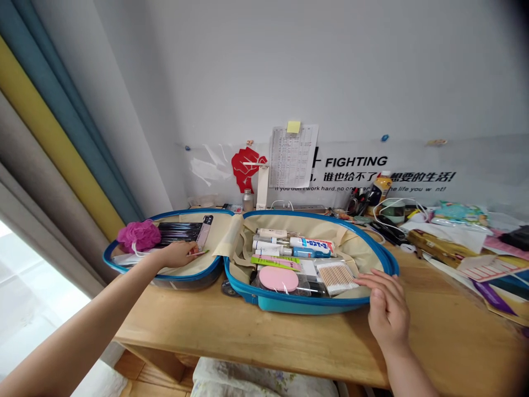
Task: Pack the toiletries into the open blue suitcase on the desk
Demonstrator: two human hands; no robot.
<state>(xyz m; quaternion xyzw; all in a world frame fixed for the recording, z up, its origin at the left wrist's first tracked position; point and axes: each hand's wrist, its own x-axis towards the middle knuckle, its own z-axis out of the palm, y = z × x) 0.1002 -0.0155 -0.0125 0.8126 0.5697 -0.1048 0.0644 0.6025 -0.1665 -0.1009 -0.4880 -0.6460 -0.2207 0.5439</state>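
Note:
A blue suitcase (pixel 309 305) lies opened flat on the table. Over its left half, my left hand (pixel 178 255) pinches a thin light stick with a green end (pixel 203 252); its exact kind is unclear. Around that hand are a purple bath puff (pixel 139 236), a dark glossy pack (pixel 177 231) and a pinkish item with a black top (pixel 204 234). My right hand (pixel 387 306), fingers stretched out, rests at the right half's rim beside a pack of cotton swabs (pixel 336 277). Nearby lie a pink oval case (pixel 278 279), a toothpaste tube (pixel 312 243) and several other tubes.
Along the wall stand a white lamp (pixel 262 187), a small bottle (pixel 248 200) and an orange-labelled bottle (pixel 381 187). Cables, a wipes pack (pixel 460 215), a brownish pouch (pixel 433 243) and papers clutter the right side. The wooden table's (pixel 248 336) front edge faces me.

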